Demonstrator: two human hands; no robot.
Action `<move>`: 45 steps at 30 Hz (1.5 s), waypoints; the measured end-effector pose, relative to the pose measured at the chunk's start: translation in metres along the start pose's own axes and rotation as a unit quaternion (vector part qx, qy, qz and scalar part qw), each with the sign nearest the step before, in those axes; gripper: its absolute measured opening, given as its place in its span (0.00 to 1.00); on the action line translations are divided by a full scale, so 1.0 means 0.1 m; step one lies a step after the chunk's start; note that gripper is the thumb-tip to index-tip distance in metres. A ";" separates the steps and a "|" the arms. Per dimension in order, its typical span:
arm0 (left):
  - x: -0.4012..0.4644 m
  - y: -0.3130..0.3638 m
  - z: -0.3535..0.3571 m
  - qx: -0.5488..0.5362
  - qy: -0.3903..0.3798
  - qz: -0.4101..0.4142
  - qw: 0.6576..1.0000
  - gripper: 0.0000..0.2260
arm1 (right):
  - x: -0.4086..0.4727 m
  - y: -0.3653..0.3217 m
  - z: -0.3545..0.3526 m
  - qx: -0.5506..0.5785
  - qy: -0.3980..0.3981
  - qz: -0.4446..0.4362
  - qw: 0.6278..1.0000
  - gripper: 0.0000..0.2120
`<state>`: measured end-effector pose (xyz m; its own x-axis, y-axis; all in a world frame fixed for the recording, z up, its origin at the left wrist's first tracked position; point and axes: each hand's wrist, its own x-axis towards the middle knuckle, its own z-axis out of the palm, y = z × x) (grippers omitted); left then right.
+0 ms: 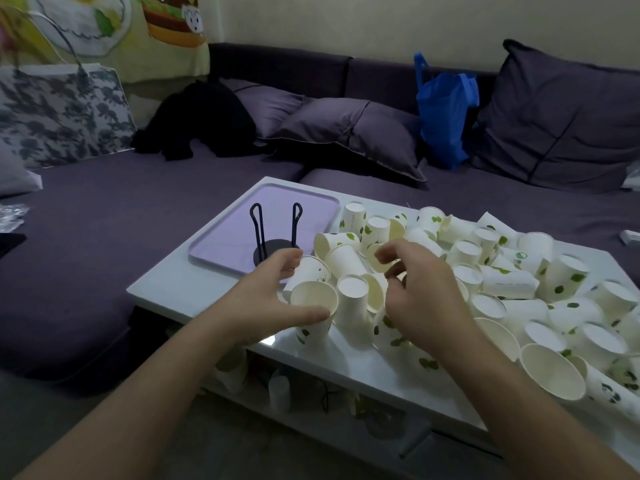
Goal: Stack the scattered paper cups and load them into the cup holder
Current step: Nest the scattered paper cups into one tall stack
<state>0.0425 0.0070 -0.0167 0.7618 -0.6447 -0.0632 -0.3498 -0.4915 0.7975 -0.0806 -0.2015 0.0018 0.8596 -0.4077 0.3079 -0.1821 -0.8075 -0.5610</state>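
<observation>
Many white paper cups with green leaf prints [498, 278] lie scattered across the right and middle of the white low table [166, 289], some upright, some upside down, some on their sides. The black wire cup holder [259, 230] stands with nothing in it on a lilac tray [221, 237] at the table's left. My left hand [266, 299] spreads around an upright cup [313, 301] at the pile's near left edge, with the thumb lying against its front. My right hand [422, 296] hovers over the cups beside it, fingers loosely curled and holding nothing.
A purple sofa [104, 209] wraps round the table's far and left sides, with cushions [349, 133], a black garment [204, 119] and a blue plastic bag [443, 109] on it. More cups [232, 372] sit on the shelf under the table.
</observation>
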 end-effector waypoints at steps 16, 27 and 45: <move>0.13 -0.06 0.08 -0.042 0.111 0.024 0.993 0.10 | 0.24 -0.01 0.41 -0.230 -0.137 -0.020 0.963 0.18; 0.09 0.05 -0.06 -0.161 0.144 0.046 0.975 0.11 | 0.31 -0.11 -0.06 0.011 -0.037 -0.024 0.999 0.27; -0.08 0.00 -0.20 -0.058 0.089 0.110 0.988 0.29 | 0.21 -0.12 0.08 0.205 -0.028 0.067 0.976 0.18</move>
<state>0.0471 0.0236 -0.0043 0.7615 -0.6104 0.2181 -0.4612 -0.2738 0.8440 -0.0565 -0.1970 0.0093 0.8681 -0.4645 0.1750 -0.0976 -0.5053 -0.8574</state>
